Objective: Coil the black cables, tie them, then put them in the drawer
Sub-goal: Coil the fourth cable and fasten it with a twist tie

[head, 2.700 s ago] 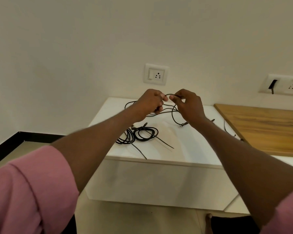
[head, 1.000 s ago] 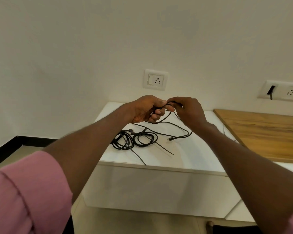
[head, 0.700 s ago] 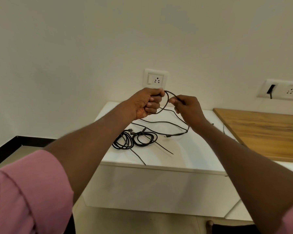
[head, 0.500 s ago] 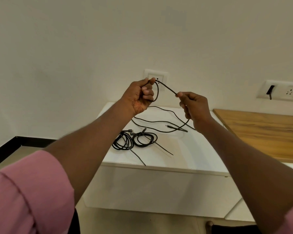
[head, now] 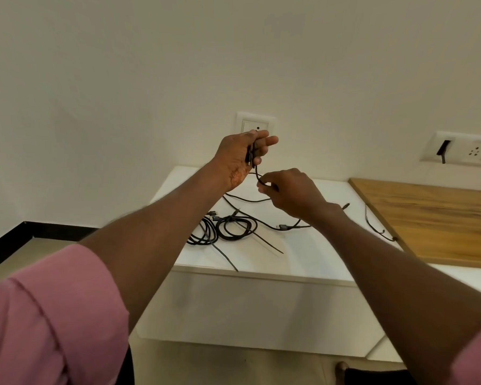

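Left hand (head: 240, 159) raised, grip clamped on the black cable (head: 257, 175); strand drops near-vertical to the right hand (head: 288, 191), pinched on it just below. Slack trails down onto the counter (head: 311, 257), right hand nearer it.

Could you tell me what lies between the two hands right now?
In the head view, a short stretch of black cable runs from the left hand down to the right hand.

Both bare forearms reach forward out of pink sleeves. The left hand (head: 240, 159) is raised, thumb and fingers closed around a cable, index finger extended. The right hand (head: 290, 191) sits just below and to its right, fingertips pinched together, knuckles up.
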Action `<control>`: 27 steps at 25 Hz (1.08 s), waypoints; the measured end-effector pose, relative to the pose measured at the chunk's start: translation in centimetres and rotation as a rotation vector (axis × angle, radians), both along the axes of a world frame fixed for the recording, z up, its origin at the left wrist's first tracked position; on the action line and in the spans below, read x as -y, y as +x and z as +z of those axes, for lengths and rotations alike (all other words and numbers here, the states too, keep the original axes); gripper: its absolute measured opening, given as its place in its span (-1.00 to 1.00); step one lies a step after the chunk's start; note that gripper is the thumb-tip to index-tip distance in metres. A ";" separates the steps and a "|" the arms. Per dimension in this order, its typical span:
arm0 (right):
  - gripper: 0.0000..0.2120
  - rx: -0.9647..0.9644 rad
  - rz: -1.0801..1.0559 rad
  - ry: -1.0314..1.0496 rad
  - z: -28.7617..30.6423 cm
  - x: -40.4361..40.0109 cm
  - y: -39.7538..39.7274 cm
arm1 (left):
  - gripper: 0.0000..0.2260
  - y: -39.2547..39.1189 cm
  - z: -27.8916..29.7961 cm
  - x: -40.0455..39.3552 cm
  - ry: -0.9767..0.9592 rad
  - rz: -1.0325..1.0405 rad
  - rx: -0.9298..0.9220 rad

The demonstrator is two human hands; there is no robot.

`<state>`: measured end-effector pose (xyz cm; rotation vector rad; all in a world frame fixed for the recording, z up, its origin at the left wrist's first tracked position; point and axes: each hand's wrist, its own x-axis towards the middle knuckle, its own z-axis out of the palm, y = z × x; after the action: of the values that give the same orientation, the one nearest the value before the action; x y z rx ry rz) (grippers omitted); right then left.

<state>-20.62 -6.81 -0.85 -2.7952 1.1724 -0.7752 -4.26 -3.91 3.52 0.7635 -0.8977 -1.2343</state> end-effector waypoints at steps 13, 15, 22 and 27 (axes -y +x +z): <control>-0.79 0.199 0.014 0.055 2.1 0.0 -0.5 | -0.74 0.1 -1.3 -0.3 -0.116 0.150 1.003; -0.83 0.260 0.012 0.059 2.6 0.2 -1.2 | -0.77 0.7 -1.7 -0.4 -0.107 0.054 1.068; -0.79 0.394 -0.155 -0.081 2.9 0.4 -2.6 | -0.68 1.2 -0.8 -0.6 0.104 -0.341 0.744; -0.70 0.579 -0.130 0.025 2.9 0.6 -2.4 | -0.78 1.1 -0.2 -1.1 0.177 -0.538 0.245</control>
<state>-23.05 -7.45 2.04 -2.2348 1.2259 -1.4345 -3.12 -2.79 3.30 0.8560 -1.2581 -1.7347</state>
